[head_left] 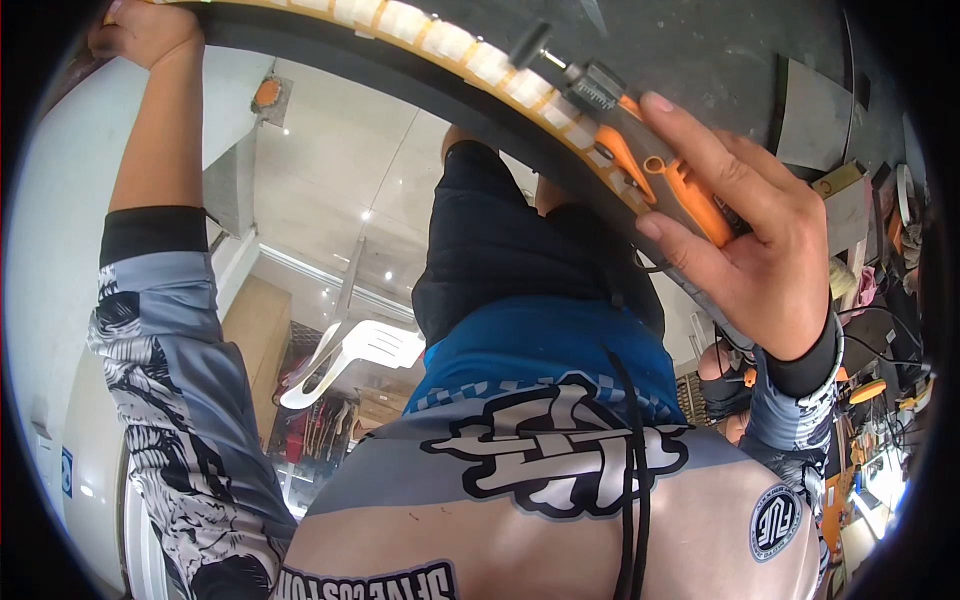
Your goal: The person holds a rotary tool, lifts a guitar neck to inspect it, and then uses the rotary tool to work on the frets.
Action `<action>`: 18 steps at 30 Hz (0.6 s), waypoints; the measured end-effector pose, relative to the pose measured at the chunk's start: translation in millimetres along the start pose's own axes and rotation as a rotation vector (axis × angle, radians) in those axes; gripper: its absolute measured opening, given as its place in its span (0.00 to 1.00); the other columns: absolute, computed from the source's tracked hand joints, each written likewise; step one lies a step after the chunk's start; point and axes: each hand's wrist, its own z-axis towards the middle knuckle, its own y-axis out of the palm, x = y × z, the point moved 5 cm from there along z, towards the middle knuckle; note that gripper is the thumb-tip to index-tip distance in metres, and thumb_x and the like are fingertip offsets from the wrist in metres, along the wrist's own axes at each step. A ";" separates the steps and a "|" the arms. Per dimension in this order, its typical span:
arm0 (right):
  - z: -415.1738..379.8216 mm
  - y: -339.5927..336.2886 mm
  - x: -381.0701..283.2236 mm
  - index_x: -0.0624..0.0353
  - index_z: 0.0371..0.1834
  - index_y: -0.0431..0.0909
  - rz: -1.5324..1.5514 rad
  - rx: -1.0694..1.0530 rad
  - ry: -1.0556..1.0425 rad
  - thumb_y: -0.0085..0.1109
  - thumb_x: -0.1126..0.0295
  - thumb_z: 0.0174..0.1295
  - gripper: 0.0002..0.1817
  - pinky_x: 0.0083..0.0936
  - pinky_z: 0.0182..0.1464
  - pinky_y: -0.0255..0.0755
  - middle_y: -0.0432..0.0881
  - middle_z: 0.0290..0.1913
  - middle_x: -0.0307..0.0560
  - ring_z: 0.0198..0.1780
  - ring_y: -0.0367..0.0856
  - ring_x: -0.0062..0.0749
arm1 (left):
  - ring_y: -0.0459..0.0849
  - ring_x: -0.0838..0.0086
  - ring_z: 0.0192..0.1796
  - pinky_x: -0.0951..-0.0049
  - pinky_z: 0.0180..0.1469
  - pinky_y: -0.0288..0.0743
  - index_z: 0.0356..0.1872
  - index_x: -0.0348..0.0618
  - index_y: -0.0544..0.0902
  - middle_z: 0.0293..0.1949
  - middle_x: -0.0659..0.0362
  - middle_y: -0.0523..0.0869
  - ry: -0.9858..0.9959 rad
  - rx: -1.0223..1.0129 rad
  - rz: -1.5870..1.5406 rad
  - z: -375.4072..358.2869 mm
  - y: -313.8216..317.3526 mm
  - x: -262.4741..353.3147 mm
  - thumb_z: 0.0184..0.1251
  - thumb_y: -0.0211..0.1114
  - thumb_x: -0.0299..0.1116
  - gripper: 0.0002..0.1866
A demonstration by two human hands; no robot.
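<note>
My right hand (755, 235) holds an orange and black hand tool (665, 170) between the thumb and the stretched fingers. The tool has an orange lever, a marked black neck and a round black pad on a short metal rod. It lies over the front edge of a dark bench (690, 50). Along that edge runs a yellowish strip (470, 62) with a row of white blocks, looking curved in this view. At the far left end of the edge is my left hand (150, 35), its fingers curled and partly cut off by the frame.
Dark flat pieces (815, 115) lie on the bench at the right. Beyond them are cables and cluttered tools beside a bright lamp (885, 480). A white plastic chair (365, 350) stands on the tiled floor. Part of another person (718, 370) shows at the lower right.
</note>
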 end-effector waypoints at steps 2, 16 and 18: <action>0.5 0.2 -1.0 0.55 0.70 0.79 -0.007 -0.001 0.000 0.77 0.77 0.48 0.39 0.28 0.50 0.79 0.87 0.46 0.55 0.42 0.84 0.39 | 0.66 0.58 0.63 0.59 0.67 0.65 0.59 0.30 0.63 0.62 0.48 0.60 0.003 0.004 0.010 -0.6 -0.1 1.9 0.77 0.43 0.41 0.22; -1.8 0.1 -3.0 0.57 0.69 0.79 0.024 0.000 -0.023 0.78 0.78 0.46 0.40 0.30 0.47 0.79 0.85 0.42 0.55 0.39 0.83 0.41 | 0.67 0.58 0.62 0.58 0.67 0.64 0.58 0.31 0.64 0.61 0.49 0.61 0.036 0.012 0.025 0.5 -1.3 -0.2 0.76 0.43 0.41 0.22; -1.5 -0.2 -3.8 0.58 0.69 0.79 0.006 -0.017 -0.036 0.78 0.78 0.46 0.40 0.30 0.49 0.79 0.86 0.45 0.56 0.41 0.84 0.42 | 0.67 0.59 0.62 0.59 0.67 0.65 0.57 0.32 0.64 0.60 0.49 0.61 0.047 0.010 0.021 2.2 -1.4 -2.4 0.76 0.43 0.40 0.21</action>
